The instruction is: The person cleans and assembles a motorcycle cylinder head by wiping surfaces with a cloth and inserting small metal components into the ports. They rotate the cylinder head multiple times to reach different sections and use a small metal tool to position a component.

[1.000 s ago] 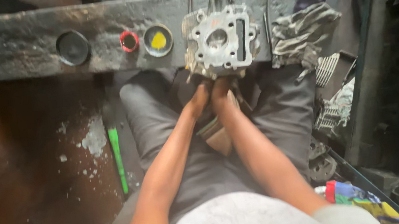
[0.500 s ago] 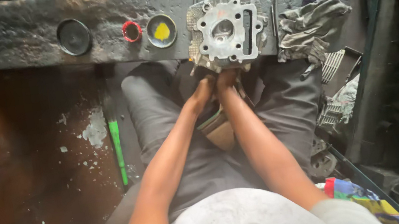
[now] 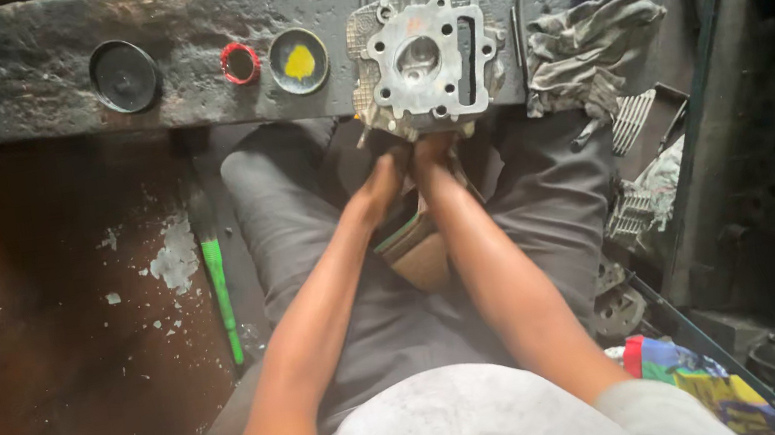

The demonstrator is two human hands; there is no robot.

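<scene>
A grey metal engine cylinder head (image 3: 428, 64) with a round centre bore and bolt holes rests against the near edge of a dark, greasy bench (image 3: 3, 69). Both arms reach forward between my knees. My left hand (image 3: 386, 175) and my right hand (image 3: 431, 151) sit side by side under the head's lower edge, gripping it from below. The fingers are mostly hidden beneath the part. A wooden block (image 3: 421, 253) lies between my thighs below the hands.
On the bench stand a black round cap (image 3: 124, 75), a red ring (image 3: 239, 63) and a tin lid with yellow paste (image 3: 299, 60). A crumpled rag (image 3: 586, 48) lies to the right. A green-handled tool (image 3: 219, 292) lies on the floor at left. Finned engine parts (image 3: 642, 197) crowd the right.
The cylinder head and bench sit a little higher in the picture than before. Both hands stay under the head's lower edge.
</scene>
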